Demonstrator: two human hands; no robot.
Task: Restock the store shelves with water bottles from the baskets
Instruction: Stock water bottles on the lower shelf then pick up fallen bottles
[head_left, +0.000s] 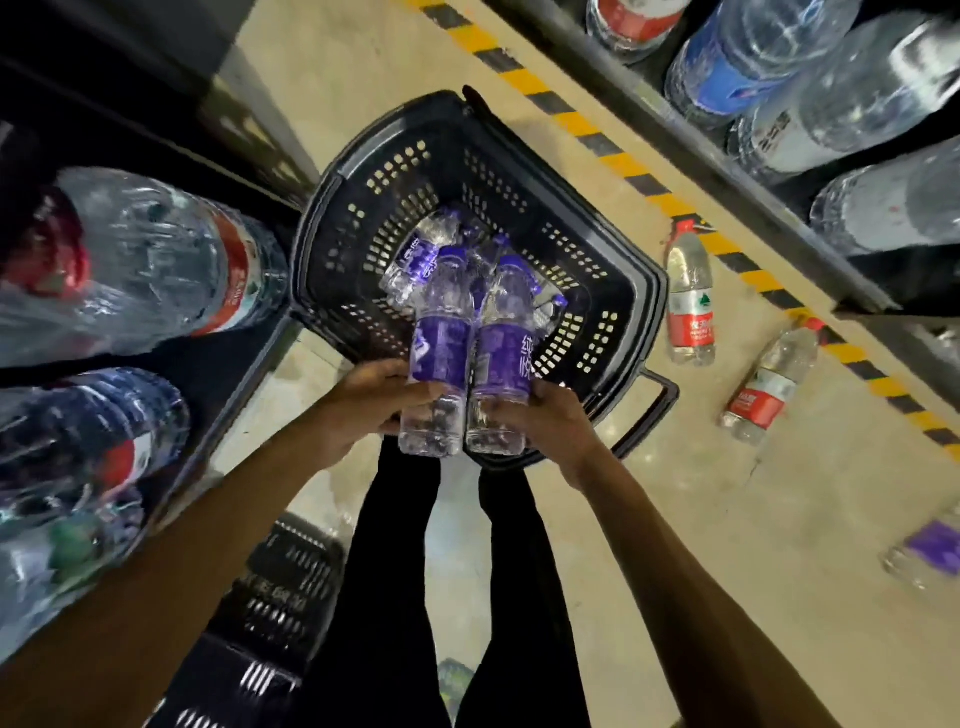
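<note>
A black plastic basket (363, 171) stands on the floor in front of my legs. Several purple-labelled water bottles (415, 257) lie in its bottom. My left hand (358, 410) grips one purple-labelled bottle (439, 358) near its base, cap pointing away from me. My right hand (550, 421) grips a second purple-labelled bottle (504, 358) the same way. The two bottles are side by side and touching, held above the near edge of the basket.
Shelves with large water jugs run along the left (156, 260) and the upper right (810, 83). Two red-labelled bottles (690, 306) (769, 384) lie on the floor by a yellow-black stripe. A purple-labelled bottle (930, 556) lies at the far right. A second black basket (275, 587) sits by my left leg.
</note>
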